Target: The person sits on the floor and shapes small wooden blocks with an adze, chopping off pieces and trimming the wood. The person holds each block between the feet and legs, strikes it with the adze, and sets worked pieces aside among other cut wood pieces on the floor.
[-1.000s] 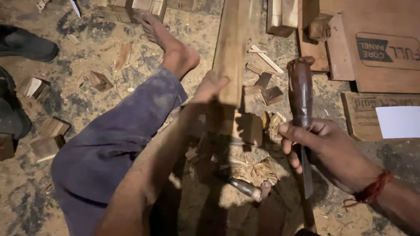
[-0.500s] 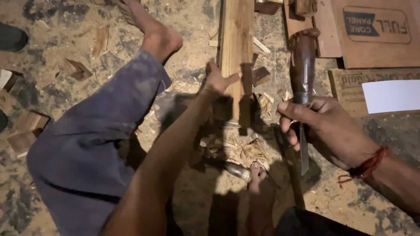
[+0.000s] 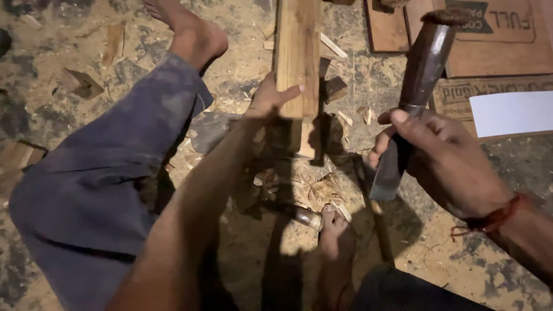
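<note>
The left hand (image 3: 271, 101) lies on the near end of a long wooden plank (image 3: 298, 52) that runs away up the dirt floor (image 3: 242, 40); its thumb stretches across the plank's face while the other fingers fall into shadow at the plank's left edge, so how tightly they wrap cannot be told. The right hand (image 3: 443, 155) is closed around a chisel (image 3: 412, 103), fingers curled over the lower part of its dark, rounded wooden handle, which rises up and to the right, with the flat metal blade pointing down below the fist, well apart from the plank. Between the two hands lies a heap of wood shavings (image 3: 311, 190), and a bare foot (image 3: 337, 236) rests just below it, its toes beside a short metal-capped tool (image 3: 302, 216) lying on the ground. The left leg in blue trousers (image 3: 115, 173) crosses the left side, its bare foot (image 3: 193, 31) set near the plank's far stretch. Small wood offcuts (image 3: 83, 83) lie scattered in the dirt at left. At upper right sit flat cardboard pieces (image 3: 495, 46) and a white sheet (image 3: 512, 112), behind the chisel handle.
</note>
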{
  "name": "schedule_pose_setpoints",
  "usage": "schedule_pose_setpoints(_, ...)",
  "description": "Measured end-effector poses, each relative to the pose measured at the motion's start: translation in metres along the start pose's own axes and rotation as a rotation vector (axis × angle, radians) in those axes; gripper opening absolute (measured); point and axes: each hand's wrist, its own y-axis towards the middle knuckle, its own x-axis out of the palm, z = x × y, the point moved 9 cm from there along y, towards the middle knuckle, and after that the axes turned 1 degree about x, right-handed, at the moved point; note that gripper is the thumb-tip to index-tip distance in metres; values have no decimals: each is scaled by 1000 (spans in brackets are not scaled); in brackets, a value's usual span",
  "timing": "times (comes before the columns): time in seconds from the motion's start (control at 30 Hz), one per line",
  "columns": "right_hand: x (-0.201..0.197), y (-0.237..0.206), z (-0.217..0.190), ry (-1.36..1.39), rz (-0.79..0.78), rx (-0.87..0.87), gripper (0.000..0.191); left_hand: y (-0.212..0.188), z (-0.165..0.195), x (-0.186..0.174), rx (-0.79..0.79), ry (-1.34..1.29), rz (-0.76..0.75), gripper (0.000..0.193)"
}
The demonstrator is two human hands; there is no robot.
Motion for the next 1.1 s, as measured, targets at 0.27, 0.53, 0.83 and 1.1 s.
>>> schedule_pose_setpoints(0.27,14,5,-24,340,-91,-145,32,-33,84,-35,340,672,89,68)
schedule_pose_setpoints(0.53,9,-13,-106,-223,63,-593,29,-108,277,9,609,375,-86,62)
schedule_pose_setpoints(0.83,12,-21,-115,-305,88,-771,29,-107,321,51,921,409,-16,59)
schedule_pose_setpoints(1.1,11,-3,-72,-238,-114,-536,31,-88,283,55,835,197,-112,50)
